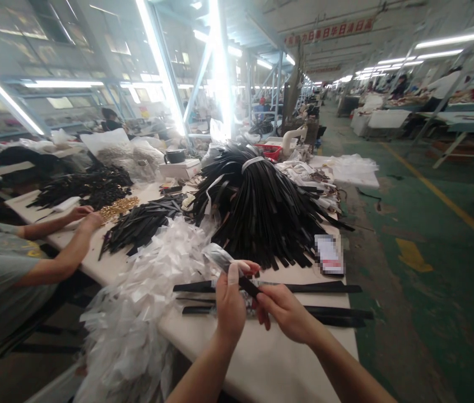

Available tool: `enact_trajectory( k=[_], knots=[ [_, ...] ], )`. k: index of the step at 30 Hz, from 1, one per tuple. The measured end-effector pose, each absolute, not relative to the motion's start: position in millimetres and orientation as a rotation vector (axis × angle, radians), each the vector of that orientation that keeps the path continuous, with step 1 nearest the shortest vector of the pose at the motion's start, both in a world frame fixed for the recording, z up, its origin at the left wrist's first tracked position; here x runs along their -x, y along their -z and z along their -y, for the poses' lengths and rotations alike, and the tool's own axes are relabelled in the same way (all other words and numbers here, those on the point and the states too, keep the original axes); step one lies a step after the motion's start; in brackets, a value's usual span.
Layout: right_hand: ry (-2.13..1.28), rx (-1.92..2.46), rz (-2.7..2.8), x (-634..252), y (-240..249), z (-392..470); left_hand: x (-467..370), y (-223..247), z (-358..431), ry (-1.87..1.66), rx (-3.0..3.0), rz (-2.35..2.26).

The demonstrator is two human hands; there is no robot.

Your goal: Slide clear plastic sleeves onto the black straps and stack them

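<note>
Left hand (231,299) and right hand (291,310) grasp one flat black strap (249,287). One heap of crinkled plastic (144,296) lies left.

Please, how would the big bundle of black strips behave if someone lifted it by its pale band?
The bundle of black strips would probably be floppy: its strips droop and fan out over the table. It may be rather heavy, since many strips are packed together. The pale band seems to gather only the top, so the lower ends would likely swing.
</note>
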State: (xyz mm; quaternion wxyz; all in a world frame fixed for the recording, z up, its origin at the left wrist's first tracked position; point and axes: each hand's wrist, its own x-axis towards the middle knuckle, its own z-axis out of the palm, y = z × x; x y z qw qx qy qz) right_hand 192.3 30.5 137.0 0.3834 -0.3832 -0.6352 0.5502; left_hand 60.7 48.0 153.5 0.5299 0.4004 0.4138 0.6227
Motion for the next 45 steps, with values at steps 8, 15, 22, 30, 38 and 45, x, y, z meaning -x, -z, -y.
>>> enact_trajectory(
  k=[8,15,22,30,38,45],
  knots=[
    [-1.410,0.972,1.501,-193,-133,-28,-74,-139,-28,-1.214,-1.042,-1.005],
    [-1.301,1.100,1.550,-198,-123,-35,-66,-142,-59,-1.465,-0.919,-0.985],
    [-1.240,1.160,1.462,-200,-111,-44,-70,-123,-57,-1.257,-0.876,-0.894],
    [-1.199,1.369,1.470,-207,-121,-25,-85,-128,-76,-1.323,-0.514,-0.906],
    [-1.130,1.367,1.410,-236,-130,-2,-144,-112,-20,-1.261,-0.661,-1.032],
    [-1.275,1.352,1.446,-242,-128,-3,-127,-141,-53,-1.392,-0.888,-1.010]
  ],
)
